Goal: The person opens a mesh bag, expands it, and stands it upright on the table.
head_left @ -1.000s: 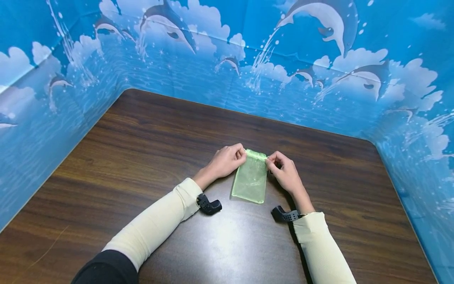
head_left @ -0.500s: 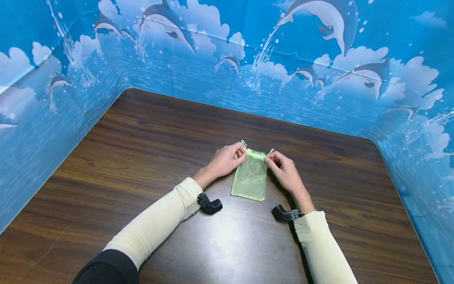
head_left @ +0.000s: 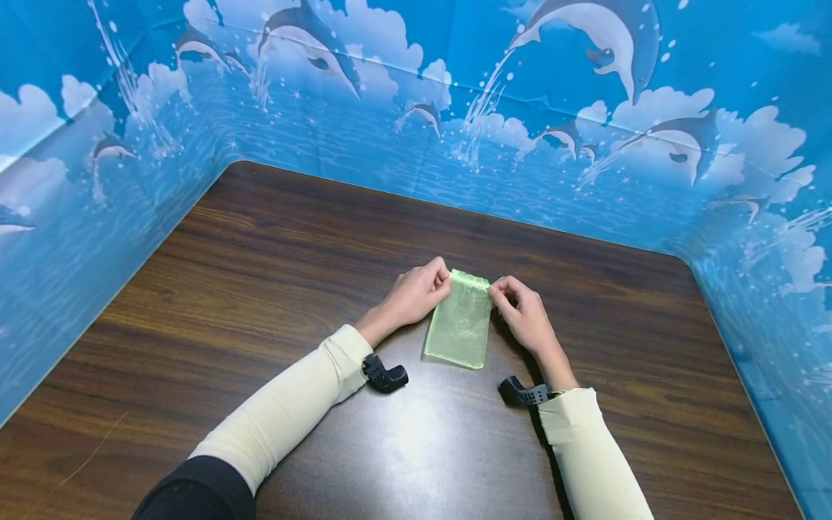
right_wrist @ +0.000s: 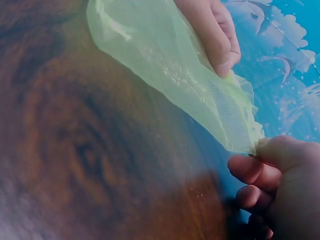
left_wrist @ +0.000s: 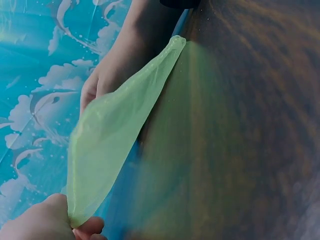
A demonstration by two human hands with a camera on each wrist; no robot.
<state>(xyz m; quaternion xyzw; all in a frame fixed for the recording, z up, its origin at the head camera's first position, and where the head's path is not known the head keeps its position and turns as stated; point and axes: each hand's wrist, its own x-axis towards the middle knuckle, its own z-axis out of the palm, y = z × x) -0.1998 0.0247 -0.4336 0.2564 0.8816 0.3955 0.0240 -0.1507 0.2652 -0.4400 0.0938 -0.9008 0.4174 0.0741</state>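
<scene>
A sheer light-green drawstring pouch [head_left: 458,328] hangs between my two hands with its gathered mouth away from me. My left hand [head_left: 419,292] pinches its top left corner between thumb and fingers. At the top right corner, my right hand [head_left: 523,314] pinches the edge between thumb and index finger. Seen from the left wrist, the pouch [left_wrist: 120,130] is stretched and tilted over the table. The right wrist view shows the ruffled mouth of the pouch [right_wrist: 232,112] pulled taut between the hands. The drawstring loops are hidden by the fingers.
Everything happens over a dark brown wood-grain table [head_left: 292,238]. A blue curtain [head_left: 390,94] printed with dolphins and clouds borders its back and sides. Black wrist cameras [head_left: 385,375] sit over cream sleeves [head_left: 286,404]. A bright glare lies on the tabletop near me.
Half a second ago the green drawstring loops stuck out past both hands at the pouch's top corners; now they do not show. Both hands stay nearly in place, still pinching the pouch.
</scene>
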